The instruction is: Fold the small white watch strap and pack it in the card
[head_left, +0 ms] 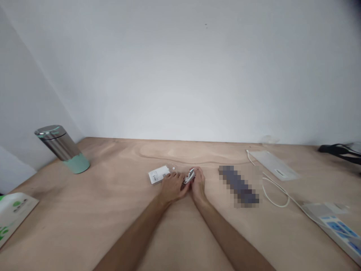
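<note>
My right hand [199, 183] is closed around a small coiled white cable [190, 176] just above the middle of the wooden table. Against the cable's left side rests my left hand [173, 187], its thumb and forefinger at the coil and its other fingers bent. The left fingertips hide part of a flat white box [158, 174] with a printed label. Something clear, like thin plastic, shows just behind these fingers. The cable's ends are hidden by my hands.
At the left stand a steel and mint-green tumbler [61, 148] and a green-and-white packet [17, 212]. To the right are a blurred-out dark object [239, 185], a long white cable [278, 184], a translucent sleeve [275, 165], a blue-printed box [337, 229] and a black strap [340, 150]. A wall [180, 75] rises behind.
</note>
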